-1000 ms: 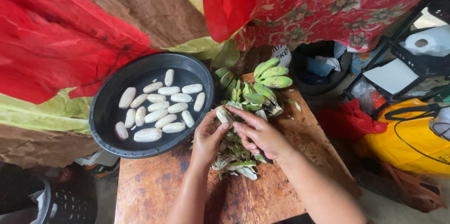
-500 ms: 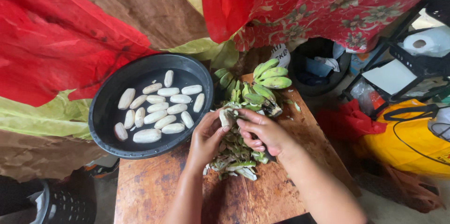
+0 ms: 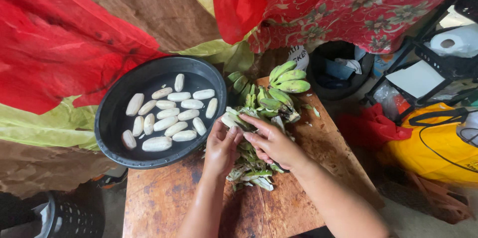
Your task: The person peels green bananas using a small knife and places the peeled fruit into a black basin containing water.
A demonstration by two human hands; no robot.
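At the centre of the frame, over the wooden desk (image 3: 164,203), your left hand (image 3: 221,148) and right hand (image 3: 274,141) pinch one half-peeled banana (image 3: 230,119) above the peel heap (image 3: 251,173). Peeling looks underway; next, strip the skin cleanly toward the black basin (image 3: 112,133) at left.

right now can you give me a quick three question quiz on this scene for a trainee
1. True or false: the black basin holds peeled white bananas in water.
2. What lies under the two hands? A) a pile of green peels B) a folded cloth C) a knife block
3. Fill in: the unpeeled green bananas lie at the ___ edge of the wooden table.

Key: 1 true; 2 A; 3 far. The left hand and right hand together grip a half-peeled banana.
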